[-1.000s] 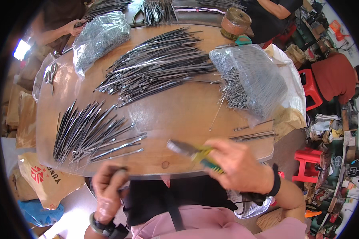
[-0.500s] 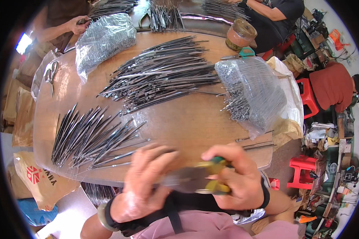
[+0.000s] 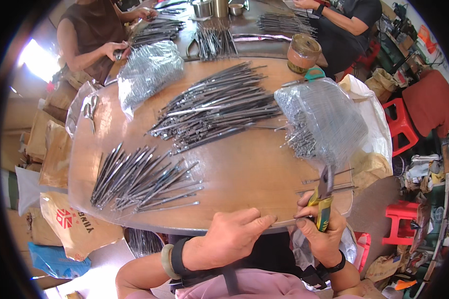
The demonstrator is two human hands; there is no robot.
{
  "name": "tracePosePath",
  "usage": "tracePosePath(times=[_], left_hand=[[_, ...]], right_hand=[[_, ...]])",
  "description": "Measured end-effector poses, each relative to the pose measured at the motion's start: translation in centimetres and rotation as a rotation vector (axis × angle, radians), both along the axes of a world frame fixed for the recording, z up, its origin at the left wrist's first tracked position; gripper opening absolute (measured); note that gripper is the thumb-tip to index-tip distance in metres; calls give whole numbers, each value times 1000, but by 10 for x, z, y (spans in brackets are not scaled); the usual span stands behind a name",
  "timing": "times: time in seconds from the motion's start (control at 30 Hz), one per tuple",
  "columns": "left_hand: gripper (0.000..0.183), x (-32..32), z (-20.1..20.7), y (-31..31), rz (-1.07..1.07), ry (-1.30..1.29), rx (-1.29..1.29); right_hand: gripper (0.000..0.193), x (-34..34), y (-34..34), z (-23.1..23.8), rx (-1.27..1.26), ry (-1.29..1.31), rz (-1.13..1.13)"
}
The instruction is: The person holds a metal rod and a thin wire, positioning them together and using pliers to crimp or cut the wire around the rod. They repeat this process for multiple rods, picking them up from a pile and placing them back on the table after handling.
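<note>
My right hand [image 3: 329, 236] is wrapped round pliers [image 3: 326, 182] with yellow-and-green handles, their jaws pointing up and away from me. Its thumb and a finger also close on a small dark tip too tiny to name. To its left, at the table's near edge, my left hand [image 3: 232, 234] is closed with its fingertips pressed together; what they pinch, if anything, cannot be made out. Ahead and left lies a fanned pile of thin dark strips [image 3: 134, 182]. A larger heap of similar strips [image 3: 214, 107] fills the table's middle. A few thin pieces [image 3: 329, 189] lie beyond the pliers.
Clear bags of thin metal pieces stand at right [image 3: 322, 119] and far left [image 3: 149, 72]. Scissors [image 3: 91, 113] lie at the left edge, a brown jar [image 3: 303, 52] at the back. Two people work across the table. Red stools [image 3: 400, 222] stand on the right.
The pliers have swung from lying across between my hands to pointing upward at the right. My left hand has moved right and its fingers have closed. The whole view has shifted.
</note>
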State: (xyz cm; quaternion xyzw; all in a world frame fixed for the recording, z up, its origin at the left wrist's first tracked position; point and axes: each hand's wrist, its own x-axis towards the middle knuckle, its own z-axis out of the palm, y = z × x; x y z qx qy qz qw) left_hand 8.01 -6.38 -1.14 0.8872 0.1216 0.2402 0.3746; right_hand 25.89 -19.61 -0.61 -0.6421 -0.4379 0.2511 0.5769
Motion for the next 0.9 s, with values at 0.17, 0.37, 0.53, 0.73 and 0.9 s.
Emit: tracePosePath(times=[0.17, 0.37, 0.53, 0.73, 0.9], left_hand=[[34, 1, 7, 3, -110, 170, 40], [35, 0, 0, 7, -136, 174, -37], [38, -5, -11, 11, -132, 199, 26], [38, -9, -11, 12, -96, 183, 1], [40, -11, -7, 9, -119, 202, 29]], right_hand=[[15, 1, -20, -5, -192, 225, 35], [11, -6, -17, -30, -223, 446, -126], [13, -8, -17, -20, -286, 274, -93], [18, -10, -19, -16, -283, 163, 94], [13, -12, -15, -18, -208, 134, 9]])
